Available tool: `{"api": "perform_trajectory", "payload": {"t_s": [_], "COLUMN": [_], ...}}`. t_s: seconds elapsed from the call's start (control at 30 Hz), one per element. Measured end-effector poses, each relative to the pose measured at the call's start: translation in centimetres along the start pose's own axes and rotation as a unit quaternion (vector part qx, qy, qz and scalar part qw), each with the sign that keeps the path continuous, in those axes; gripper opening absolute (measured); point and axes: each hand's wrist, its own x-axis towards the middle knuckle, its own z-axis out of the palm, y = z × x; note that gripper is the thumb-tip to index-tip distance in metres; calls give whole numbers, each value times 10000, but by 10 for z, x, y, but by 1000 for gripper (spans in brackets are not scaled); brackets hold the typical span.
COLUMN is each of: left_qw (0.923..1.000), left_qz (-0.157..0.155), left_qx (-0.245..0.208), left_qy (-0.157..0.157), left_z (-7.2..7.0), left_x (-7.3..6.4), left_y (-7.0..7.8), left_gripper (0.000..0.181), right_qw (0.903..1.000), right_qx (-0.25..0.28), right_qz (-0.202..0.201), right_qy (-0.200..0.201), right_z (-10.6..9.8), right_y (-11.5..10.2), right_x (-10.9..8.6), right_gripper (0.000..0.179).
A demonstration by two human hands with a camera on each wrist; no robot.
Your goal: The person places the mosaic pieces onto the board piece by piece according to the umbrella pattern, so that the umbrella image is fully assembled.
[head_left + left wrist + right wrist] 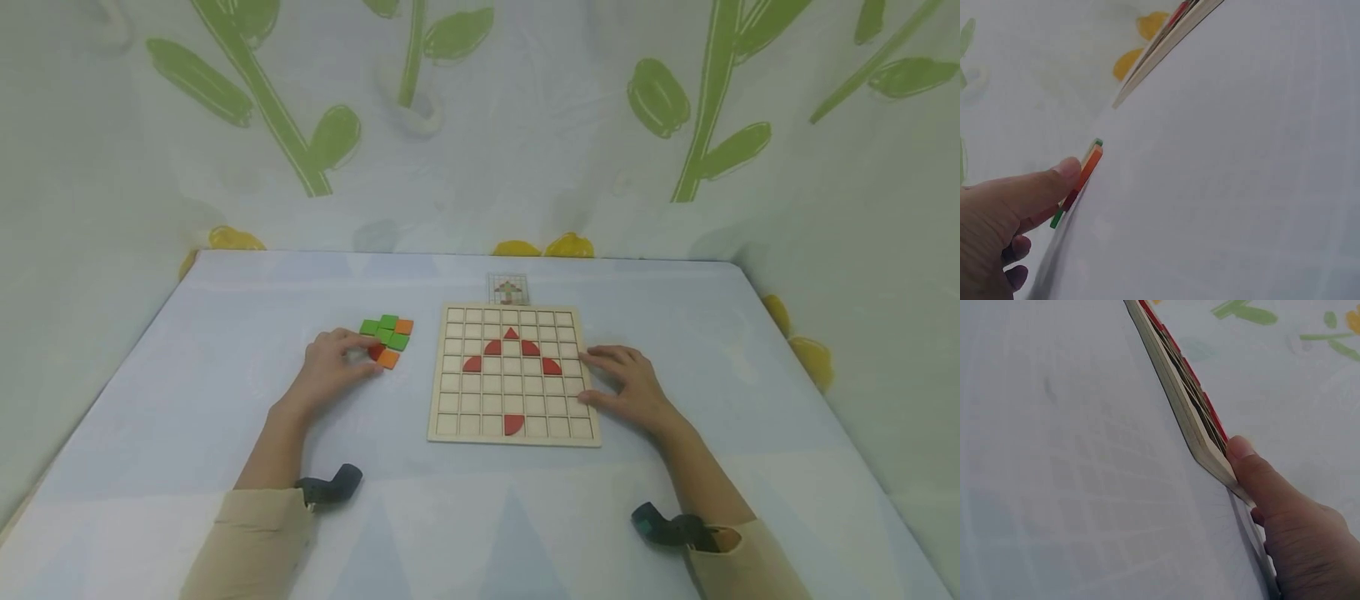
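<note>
My left hand (330,367) reaches to a small group of flat tiles. Its index finger touches a dark red tile (376,352), while the thumb lies beside an orange tile (387,359). Several green tiles (388,321) and another orange tile (404,327) lie around them. In the left wrist view the thumb hides part of the tiles. My right hand (630,387) rests at the right edge of a wooden grid board (438,408), thumb and fingers spread. Red pieces sit in the board's cells: a triangle (511,333), several quarter rounds (492,347) and one lower quarter round (513,425).
A small pattern card (508,288) lies against the board's far edge. The pale table (390,533) meets a curtain (525,150) printed with green leaves at the back. Dark wrist cameras (330,486) sit by both sleeves.
</note>
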Motion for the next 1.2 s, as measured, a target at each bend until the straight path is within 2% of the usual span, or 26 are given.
{"api": "perform_trajectory", "payload": {"t_s": [0.23,0.5,0.7,0.8,1.07,1.2], "left_qw": [9989,9993,9996,9999,9972,9965], "left_qz": [363,213,92,101,61,36], "left_qx": [220,214,81,40,-20,-44], "left_qy": [220,201,258,97,-750,-839], "left_z": [4,5,5,1,-12,-13], "left_x": [-1,-5,-5,-6,-10,-10], "left_y": [-6,-8,-11,-10,-10,-9], "left_gripper": [45,42,35,35,40,39], "right_qw": [10000,9999,10000,10000,10000,10000], "right_qx": [27,23,2,-1,-36,-69], "right_qz": [-21,90,-9,-31,-57,-52], "right_qy": [7,-71,-2,11,5,17], "right_z": [1,2,2,2,2,1], "right_y": [1,0,1,1,1,2], "right_x": [0,-1,-1,0,0,0], "right_gripper": [60,60,60,60,59,59]}}
